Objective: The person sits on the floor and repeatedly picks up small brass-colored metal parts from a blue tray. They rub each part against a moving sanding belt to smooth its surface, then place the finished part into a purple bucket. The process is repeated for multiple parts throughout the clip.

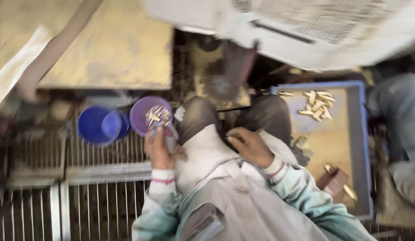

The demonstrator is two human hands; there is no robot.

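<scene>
My left hand (158,149) grips the near rim of a purple bowl (142,121) that holds several small brass pieces (157,115). Over my lap, my right hand (248,146) has its fingers curled together; the blur hides whether a small piece sits between the fingertips. A blue tray (362,134) lies to my right, with a cluster of brass pieces (317,104) at its far end and a few more near a brown block (334,182). A grey apron (225,178) covers my knees.
A blue bowl (100,125) sits left of the purple one on a metal grate (82,196). A worn yellowish plate (109,44) lies beyond it. A white meshed machine housing (314,27) is at the top right. Another person's leg in jeans (399,111) is at the right edge.
</scene>
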